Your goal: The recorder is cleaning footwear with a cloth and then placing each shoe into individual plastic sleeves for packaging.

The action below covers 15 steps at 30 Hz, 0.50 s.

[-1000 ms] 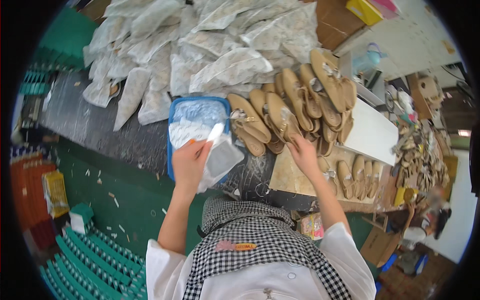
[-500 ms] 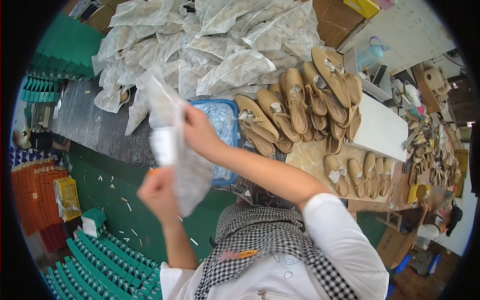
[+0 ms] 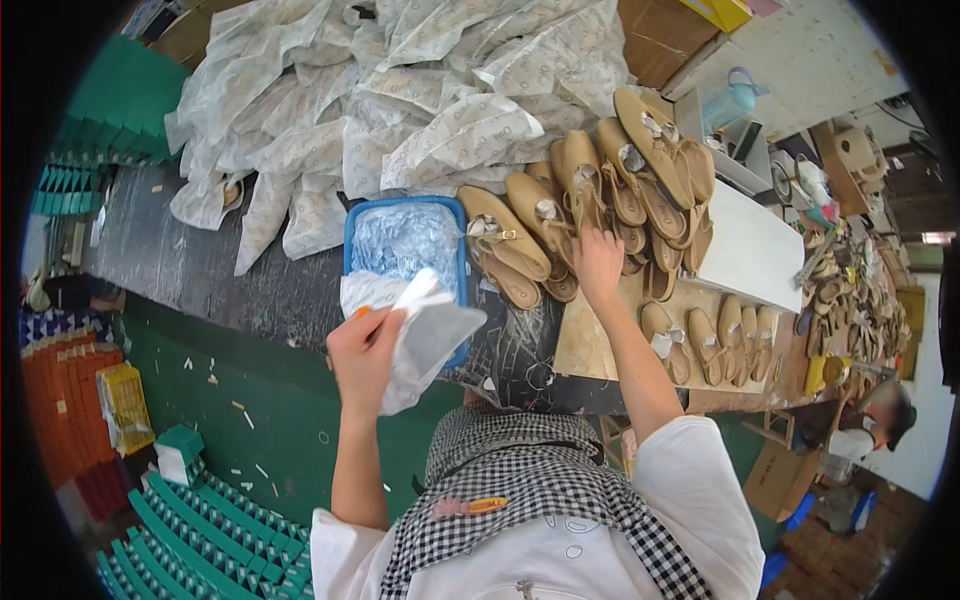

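Note:
My left hand (image 3: 362, 352) grips a white paper bag (image 3: 425, 335), held up over the near edge of the dark worktable (image 3: 180, 250). Just behind it sits a blue tray (image 3: 457, 262) filled with clear plastic wrappers. My right hand (image 3: 598, 262) reaches forward and rests, fingers spread, on a row of tan sandals (image 3: 560, 215) lying side by side on the table. It is touching a sandal but does not hold one that I can see.
Many white paper bags (image 3: 400, 110) are heaped across the far table. A white board (image 3: 745, 255) and more tan sandals (image 3: 705, 340) lie to the right. Green box stacks (image 3: 190, 540) stand on the floor at lower left. Another person (image 3: 880, 420) bends at far right.
My right hand left the white bag and reached right onto the sandals. My left hand brought the bag from the raised left position back toward the blue tray.

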Tool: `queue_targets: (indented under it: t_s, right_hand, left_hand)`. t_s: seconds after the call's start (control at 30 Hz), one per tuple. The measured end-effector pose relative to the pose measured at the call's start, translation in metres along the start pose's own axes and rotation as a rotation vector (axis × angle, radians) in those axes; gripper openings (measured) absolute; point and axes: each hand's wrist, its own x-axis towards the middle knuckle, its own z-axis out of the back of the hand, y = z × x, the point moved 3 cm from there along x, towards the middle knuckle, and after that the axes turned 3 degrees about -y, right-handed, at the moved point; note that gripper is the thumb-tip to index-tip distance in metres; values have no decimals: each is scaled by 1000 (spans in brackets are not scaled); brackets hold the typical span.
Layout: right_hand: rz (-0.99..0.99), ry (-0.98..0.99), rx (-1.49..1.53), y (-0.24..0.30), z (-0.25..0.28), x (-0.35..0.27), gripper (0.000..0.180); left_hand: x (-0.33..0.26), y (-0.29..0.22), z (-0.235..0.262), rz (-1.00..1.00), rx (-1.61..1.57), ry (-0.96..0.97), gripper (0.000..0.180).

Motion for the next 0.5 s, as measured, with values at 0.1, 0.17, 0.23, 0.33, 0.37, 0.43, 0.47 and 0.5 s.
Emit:
queue_targets:
  t_s: [0.1, 0.17, 0.23, 0.33, 0.37, 0.43, 0.47, 0.5]
  right_hand:
    - [-157, 137, 411, -4, 27, 16, 16]
    - [-111, 243, 705, 14, 104, 21, 11]
    - [230, 453, 705, 42, 169, 13, 10]
    - [478, 591, 753, 84, 193, -12, 18]
    - [401, 655, 809, 92, 177, -19, 19]
    - [-271, 718, 1254, 104, 123, -40, 22]
    - [-889, 648, 1590, 113, 104, -51, 25]
    - [-992, 597, 1747, 134, 104, -33, 27]
  left_hand:
    - [10, 1, -26, -13, 136, 17, 10]
    - [15, 0, -28, -199, 352, -63, 12]
    - [17, 10, -31, -202, 442, -60, 12]
    - [-5, -11, -53, -277, 424, 34, 14]
    - [-25, -27, -57, -285, 409, 109, 15]
    - [-58, -61, -65, -290, 108, 183, 9]
    - [-64, -75, -67, -269, -59, 152, 10]
    - [-58, -73, -62, -245, -43, 135, 10]
